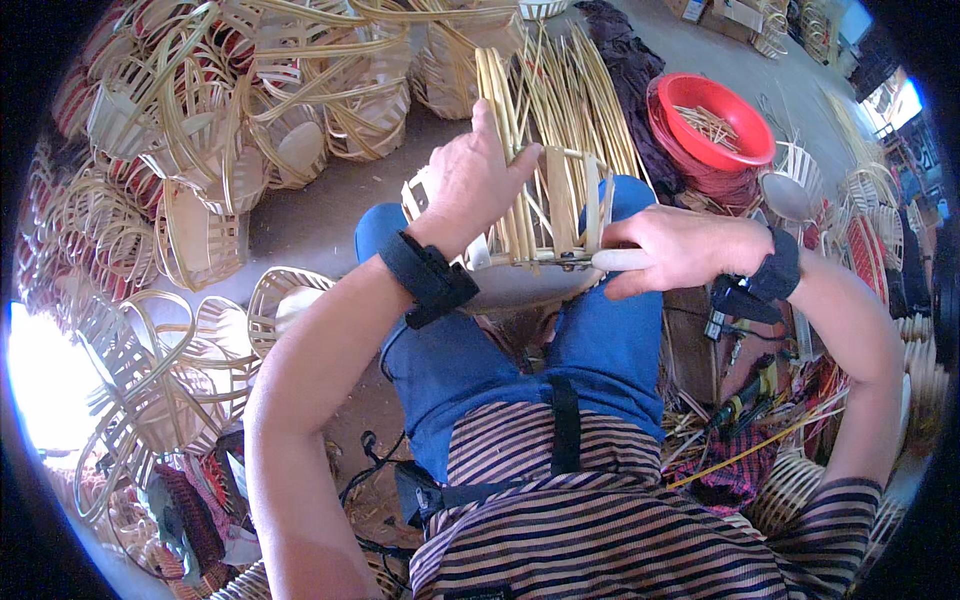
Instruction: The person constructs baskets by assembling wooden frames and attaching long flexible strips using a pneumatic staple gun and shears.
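A partly woven basket point(563, 205) of pale wooden slats lies tilted across my knees, its base towards me. My left hand point(468, 185) grips the basket's left side, its index finger along a bundle of light bamboo strips point(495, 75) and its thumb pointing right. My right hand point(680, 245) is closed around a hand tool with a pale handle point(622, 260) and dark metal jaws point(570, 262). The jaws lie against the basket's near edge. What they touch is too small to tell.
Many slatted baskets with hoop handles point(205, 130) are piled at the left. Loose thin sticks point(590, 90) lie beyond my knees, beside dark cloth point(625, 50). A red basin point(715, 120) with short sticks stands at the far right. Cords and scraps point(735, 460) lie near my right.
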The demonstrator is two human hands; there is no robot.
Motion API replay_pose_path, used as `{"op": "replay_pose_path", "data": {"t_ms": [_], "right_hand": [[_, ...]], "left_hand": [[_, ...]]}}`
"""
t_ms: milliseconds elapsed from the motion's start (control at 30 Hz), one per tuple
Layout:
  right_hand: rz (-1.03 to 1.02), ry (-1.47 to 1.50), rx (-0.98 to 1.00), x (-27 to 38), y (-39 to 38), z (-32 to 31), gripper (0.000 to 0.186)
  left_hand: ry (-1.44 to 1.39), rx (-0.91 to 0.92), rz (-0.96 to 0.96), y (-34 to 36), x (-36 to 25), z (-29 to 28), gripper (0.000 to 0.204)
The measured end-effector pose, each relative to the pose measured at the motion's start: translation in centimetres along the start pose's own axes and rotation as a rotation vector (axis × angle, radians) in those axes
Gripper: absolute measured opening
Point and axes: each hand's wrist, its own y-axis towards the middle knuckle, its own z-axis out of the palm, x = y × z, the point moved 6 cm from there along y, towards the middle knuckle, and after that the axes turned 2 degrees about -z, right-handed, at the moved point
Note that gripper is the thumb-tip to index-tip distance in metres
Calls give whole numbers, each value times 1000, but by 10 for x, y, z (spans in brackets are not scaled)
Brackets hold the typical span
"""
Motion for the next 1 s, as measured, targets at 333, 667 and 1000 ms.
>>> {"op": "replay_pose_path", "data": {"t_ms": [333, 667, 1000], "right_hand": [[181, -38, -353, -13, -27, 38, 37], [-327, 1280, -153, -8, -2, 87, 50], [-428, 1681, 105, 0, 41, 102, 57]], "left_hand": [[-439, 65, -365, -2, 37, -65, 43], [-985, -247, -545, -161, 244, -115, 34], [-982, 51, -643, -221, 325, -62, 33]]}}
